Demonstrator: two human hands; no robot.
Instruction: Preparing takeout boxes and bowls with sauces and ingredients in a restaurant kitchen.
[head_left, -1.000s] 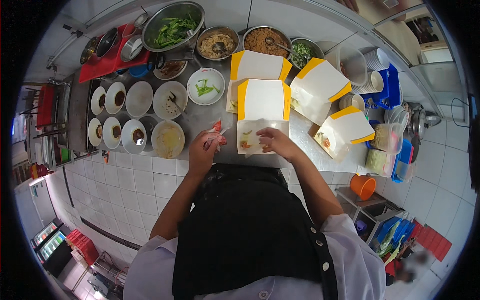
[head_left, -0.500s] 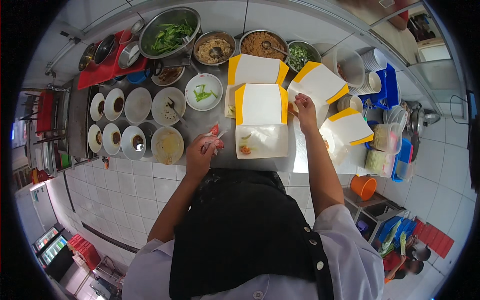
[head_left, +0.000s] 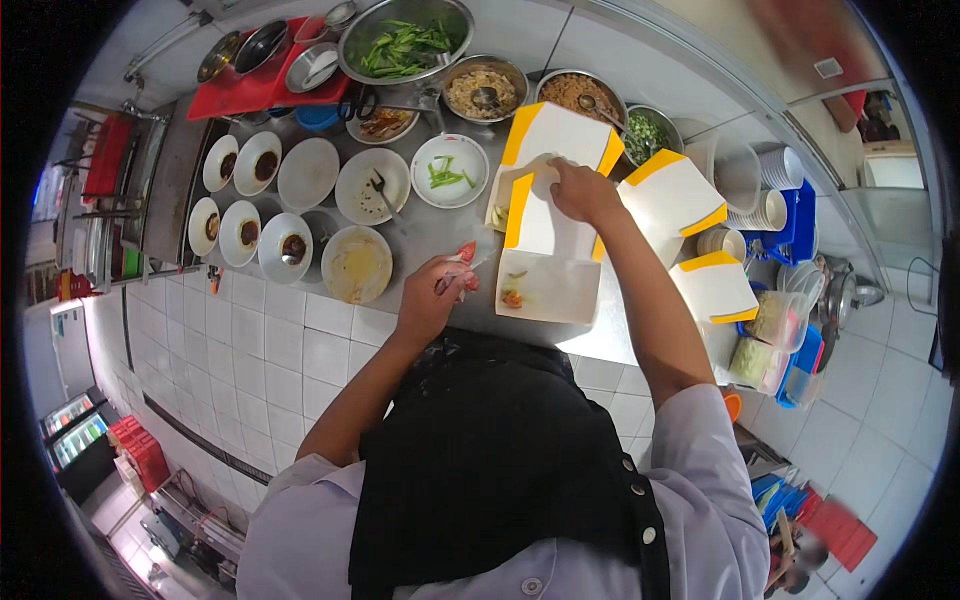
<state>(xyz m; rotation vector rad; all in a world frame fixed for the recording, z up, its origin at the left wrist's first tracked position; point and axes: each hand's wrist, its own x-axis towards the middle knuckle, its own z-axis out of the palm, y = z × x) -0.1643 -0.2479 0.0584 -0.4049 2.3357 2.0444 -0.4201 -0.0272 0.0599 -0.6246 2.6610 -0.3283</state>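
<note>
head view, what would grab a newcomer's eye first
Probably the four open, yellow-edged white boxes right of centre, with the right hand above them. Left of them, the left hand holds a red, plastic-looking packet. Farther left stand two rows of pale bowls, some with dark contents.

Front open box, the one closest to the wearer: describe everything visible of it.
The front open box looks like pale card. Its white-faced lid is open on the far side, with yellow side edges. A few orange and greenish food bits lie toward the left of its base. It sits on the metal counter. The right hand overlaps the lid's far part; contact is unclear.
</note>
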